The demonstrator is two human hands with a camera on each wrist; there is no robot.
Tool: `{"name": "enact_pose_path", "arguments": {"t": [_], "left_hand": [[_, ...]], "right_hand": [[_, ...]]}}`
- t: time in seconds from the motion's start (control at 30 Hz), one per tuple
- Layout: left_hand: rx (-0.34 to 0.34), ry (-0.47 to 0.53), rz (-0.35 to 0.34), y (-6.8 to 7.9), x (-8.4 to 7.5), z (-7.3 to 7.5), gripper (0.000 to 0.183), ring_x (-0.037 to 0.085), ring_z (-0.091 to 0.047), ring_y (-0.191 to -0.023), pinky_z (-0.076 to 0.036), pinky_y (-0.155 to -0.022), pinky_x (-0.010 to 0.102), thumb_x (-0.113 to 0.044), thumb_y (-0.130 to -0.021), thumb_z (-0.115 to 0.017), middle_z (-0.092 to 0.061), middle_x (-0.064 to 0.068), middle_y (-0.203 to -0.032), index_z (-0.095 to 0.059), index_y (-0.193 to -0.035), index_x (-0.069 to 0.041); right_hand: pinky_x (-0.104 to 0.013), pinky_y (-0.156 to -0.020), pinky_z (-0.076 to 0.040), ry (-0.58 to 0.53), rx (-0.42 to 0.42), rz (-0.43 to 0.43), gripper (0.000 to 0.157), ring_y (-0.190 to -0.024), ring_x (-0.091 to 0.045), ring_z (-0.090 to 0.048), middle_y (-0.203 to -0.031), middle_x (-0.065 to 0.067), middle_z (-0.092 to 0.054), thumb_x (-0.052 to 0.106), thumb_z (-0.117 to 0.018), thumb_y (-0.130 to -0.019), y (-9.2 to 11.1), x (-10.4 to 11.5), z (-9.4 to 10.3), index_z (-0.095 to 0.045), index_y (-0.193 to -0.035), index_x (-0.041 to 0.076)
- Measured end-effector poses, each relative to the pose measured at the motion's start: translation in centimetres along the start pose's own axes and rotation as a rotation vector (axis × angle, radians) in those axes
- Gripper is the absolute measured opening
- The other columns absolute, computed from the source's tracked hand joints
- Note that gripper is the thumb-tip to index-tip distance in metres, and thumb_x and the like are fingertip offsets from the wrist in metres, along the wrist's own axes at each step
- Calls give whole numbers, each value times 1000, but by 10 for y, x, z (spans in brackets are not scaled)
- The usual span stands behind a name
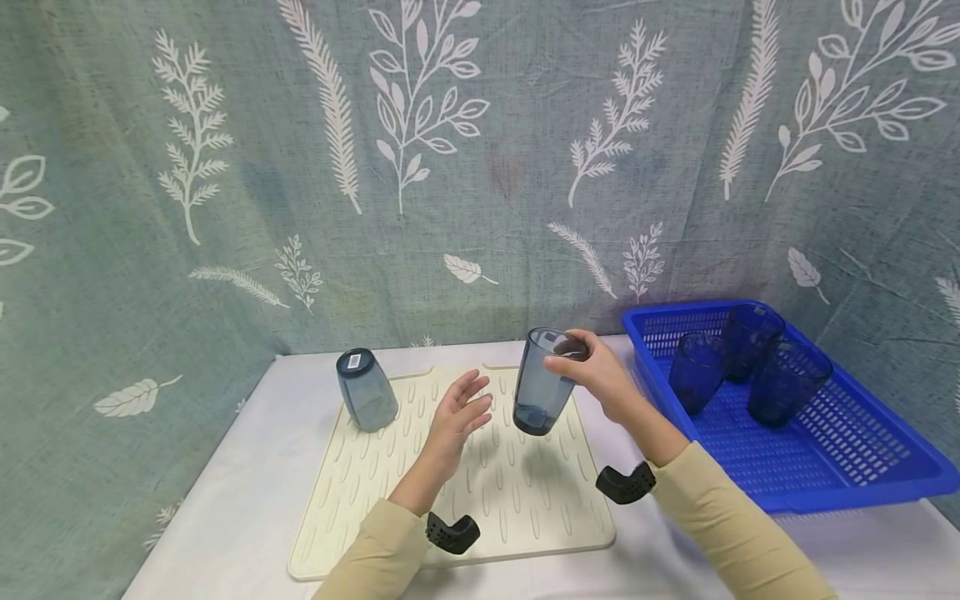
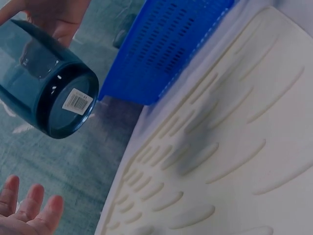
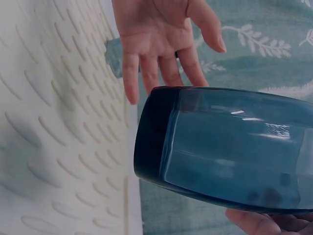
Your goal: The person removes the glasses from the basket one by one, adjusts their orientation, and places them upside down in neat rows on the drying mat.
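My right hand (image 1: pixel 603 375) grips a blue-grey drinking glass (image 1: pixel 538 392) near its rim, holding it base down and slightly tilted above the cream drying mat (image 1: pixel 517 508). A barcode sticker (image 2: pixel 77 101) shows on the glass's base in the left wrist view. To the left of that glass, my left hand (image 1: pixel 455 417) hovers over the mat with its fingers spread and holds nothing; in the right wrist view its palm faces the glass. Another glass (image 1: pixel 367 392) stands upside down on the mat's far left corner.
A blue plastic basket (image 1: pixel 757 479) stands at the right, with several glasses (image 1: pixel 787 379) upright inside it near the back. The mat lies on a white-covered table (image 1: pixel 217 500). A green leaf-print curtain (image 1: pixel 480 167) hangs behind the table.
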State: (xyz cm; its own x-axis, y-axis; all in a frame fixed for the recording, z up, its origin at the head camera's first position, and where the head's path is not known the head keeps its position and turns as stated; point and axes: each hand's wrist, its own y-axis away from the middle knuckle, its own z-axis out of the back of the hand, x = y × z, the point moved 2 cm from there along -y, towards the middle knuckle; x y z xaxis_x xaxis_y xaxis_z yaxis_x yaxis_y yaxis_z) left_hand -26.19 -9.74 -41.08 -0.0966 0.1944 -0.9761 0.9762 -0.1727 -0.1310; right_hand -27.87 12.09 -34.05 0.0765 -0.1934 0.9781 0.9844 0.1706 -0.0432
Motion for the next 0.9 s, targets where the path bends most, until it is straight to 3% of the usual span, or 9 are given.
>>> {"name": "enact_pose_path", "arguments": {"t": [0.47,0.7,0.9], "left_hand": [[25,35,17,0,0,-10,60,35,-34,-130,-32,-104,49,-13,-89,-54,-32,19,-143,-26,-142,-3],[27,29,22,0,0,-12,61,27,-41,-125,-38,-100,41,-14,-88,-54,-33,17,-143,-27,-142,-5],[28,38,30,1,0,-14,61,27,-40,-126,-42,-96,35,-15,-88,-54,-30,17,-145,-27,-142,-5]], "right_hand": [[-51,-102,-33,-200,-21,-32,72,-122,-34,-37,-133,-22,-35,25,-60,-84,-2,-2,-10,-24,-141,0],[-53,-104,-29,-314,-47,-17,67,-126,-36,-33,-137,-25,-29,17,-55,-87,-3,-1,-18,-21,-141,-4],[-55,-104,-28,-431,-65,5,63,-127,-35,-31,-135,-26,-27,14,-52,-88,-5,-1,-24,-21,-138,-7]]}}
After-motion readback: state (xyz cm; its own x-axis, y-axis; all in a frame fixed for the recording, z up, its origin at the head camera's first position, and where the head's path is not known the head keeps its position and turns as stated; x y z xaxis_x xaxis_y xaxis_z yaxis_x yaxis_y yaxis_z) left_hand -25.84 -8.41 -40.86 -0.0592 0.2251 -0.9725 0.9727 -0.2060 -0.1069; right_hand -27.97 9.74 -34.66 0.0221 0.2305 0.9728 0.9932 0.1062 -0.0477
